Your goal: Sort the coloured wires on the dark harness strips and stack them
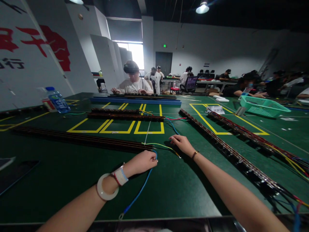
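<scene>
L hand (141,162), lower ctr of frame, fingers curled shut on blue wire (141,192), which runs from nr end of dark strip (96,140) (ctr-left) to ring lug (121,215) at bottom; R hand (182,145), just rt of ctr, fingers bent, can't tell if pinching anything. Risk, prob.: hard tug strains wire exit, or loose yellow-green wire (166,146) betw. hands snags.

The left wrist (110,184) bears a white bangle (99,187) and a pale woven band (120,176). The right wrist (192,150) bears a dark bracelet (195,154).
</scene>
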The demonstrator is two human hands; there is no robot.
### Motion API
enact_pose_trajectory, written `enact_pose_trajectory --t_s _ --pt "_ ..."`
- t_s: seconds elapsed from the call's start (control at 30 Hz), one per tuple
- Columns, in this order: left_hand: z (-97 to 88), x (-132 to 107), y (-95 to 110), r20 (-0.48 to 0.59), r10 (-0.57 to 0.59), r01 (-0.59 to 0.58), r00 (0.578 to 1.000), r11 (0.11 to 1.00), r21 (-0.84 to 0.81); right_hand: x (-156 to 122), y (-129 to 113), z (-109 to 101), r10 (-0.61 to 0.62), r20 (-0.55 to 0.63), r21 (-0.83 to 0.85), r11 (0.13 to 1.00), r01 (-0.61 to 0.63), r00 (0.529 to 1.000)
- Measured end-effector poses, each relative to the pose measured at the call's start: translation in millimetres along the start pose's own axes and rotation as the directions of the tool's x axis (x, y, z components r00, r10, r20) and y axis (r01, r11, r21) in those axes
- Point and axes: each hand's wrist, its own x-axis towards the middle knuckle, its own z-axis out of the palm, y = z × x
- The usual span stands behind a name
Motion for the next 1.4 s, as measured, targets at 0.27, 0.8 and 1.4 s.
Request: enact_pose_trajectory --t_s 0.27,0.8,1.4 --pt "4.8 -1 2 -0.120 0.013 -0.038 0.993 0.978 -0.207 -11 -39 8 -0.217 -0.055 -0.184 0.962 0.203 0.975" --pt "20.7 5 -9 0.339 -0.063 0.299 0.939 0.639 -0.709 -20 -56 33 -0.084 0.195 0.035 0.996 0.078 0.977" --pt "33.9 7 -8 0.253 -0.117 0.251 0.960 -0.037 -0.967 -37 -86 32 -0.437 0.305 -0.591 0.609 0.528 0.846"
